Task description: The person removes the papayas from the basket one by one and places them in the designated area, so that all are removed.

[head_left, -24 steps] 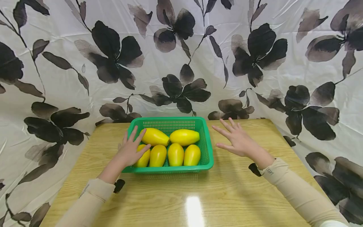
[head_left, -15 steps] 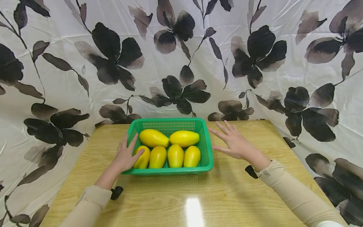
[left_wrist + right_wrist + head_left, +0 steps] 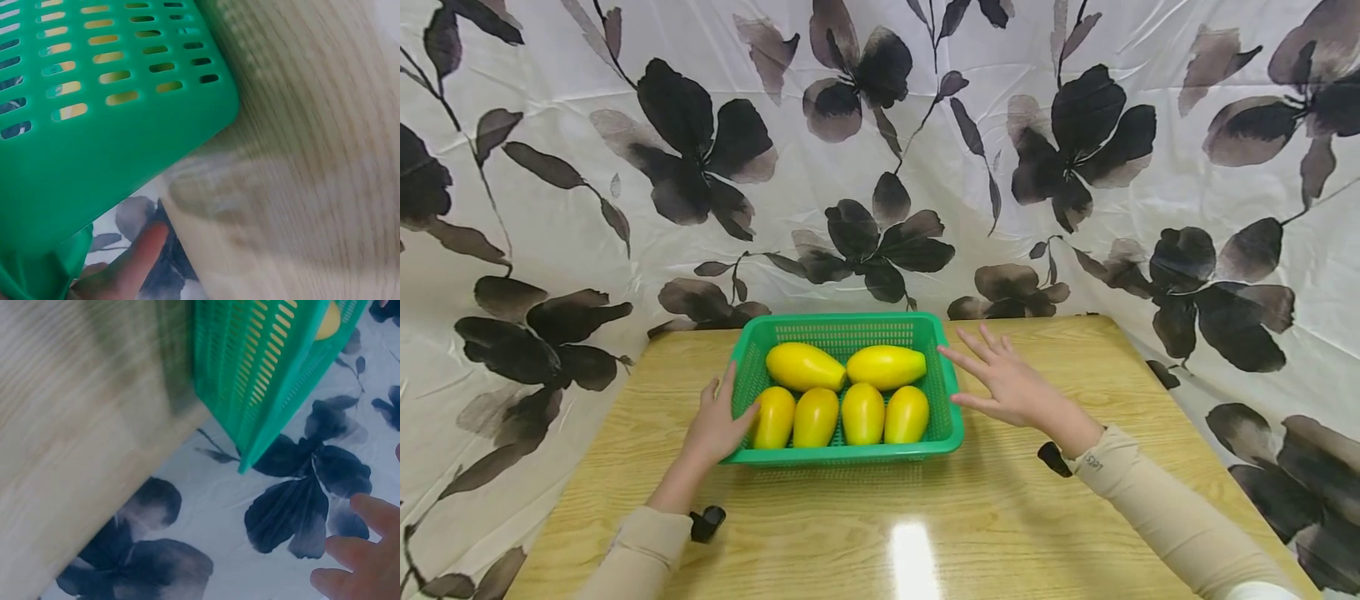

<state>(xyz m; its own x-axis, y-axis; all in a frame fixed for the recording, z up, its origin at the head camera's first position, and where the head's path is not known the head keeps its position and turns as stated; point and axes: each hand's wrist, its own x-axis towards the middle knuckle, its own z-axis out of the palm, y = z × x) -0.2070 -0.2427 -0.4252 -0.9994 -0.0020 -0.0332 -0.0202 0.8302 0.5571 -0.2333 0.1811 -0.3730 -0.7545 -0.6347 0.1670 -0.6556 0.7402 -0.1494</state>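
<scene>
A green plastic basket (image 3: pixel 850 454) with slotted walls stands on the wooden table, holding several yellow papaya-shaped fruits (image 3: pixel 862 414). Its slotted wall (image 3: pixel 125 156) fills much of the left wrist view. My left hand (image 3: pixel 713 425) is at the basket's left rim, thumb over the edge and fingers along the outside. In the left wrist view an extended finger (image 3: pixel 134 262) shows beside the rim. My right hand (image 3: pixel 1011 387) hovers by the right rim, fingers spread, holding nothing. The right wrist view has its fingers (image 3: pixel 350 550) apart from the basket's corner.
The table (image 3: pixel 820 533) extends in front of the basket and to both sides. A floral cloth (image 3: pixel 985 150) hangs behind and around it. Small black devices sit at the left wrist (image 3: pixel 707 523) and right wrist (image 3: pixel 1055 459).
My left hand has drawn back from over the fruits to the basket's left rim. The right hand has moved left, closer to the right rim. The basket stays in place.
</scene>
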